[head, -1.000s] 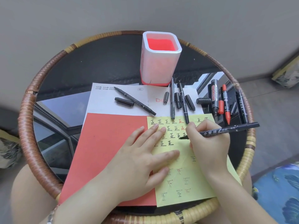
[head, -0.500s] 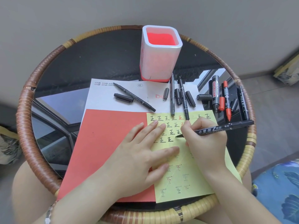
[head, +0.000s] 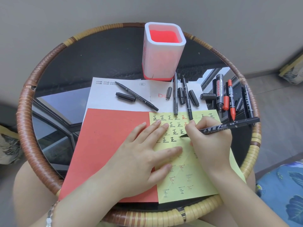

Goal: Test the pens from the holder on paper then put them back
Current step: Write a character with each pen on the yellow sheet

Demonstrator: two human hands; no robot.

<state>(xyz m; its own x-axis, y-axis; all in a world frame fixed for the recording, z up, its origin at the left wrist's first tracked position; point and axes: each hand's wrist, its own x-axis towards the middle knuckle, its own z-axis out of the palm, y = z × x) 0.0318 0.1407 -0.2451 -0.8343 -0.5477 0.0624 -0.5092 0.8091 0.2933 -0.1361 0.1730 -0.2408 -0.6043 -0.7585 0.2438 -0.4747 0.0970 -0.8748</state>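
Testing mid-run: right hand (head: 211,141) grips black double-tip marker (head: 229,126) on yellow sheet (head: 193,182), left hand (head: 141,159) flat; holder (head: 164,51) empty, uncapped pens await return.

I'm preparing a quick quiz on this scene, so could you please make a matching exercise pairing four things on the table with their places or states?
Things:
1. pen holder
2. left hand
3. red marker
4. right hand

States:
A. lying uncapped at the right
B. gripping a black pen
C. flat on the yellow paper
D. standing empty at the back

Pairs: 1-D, 2-C, 3-A, 4-B
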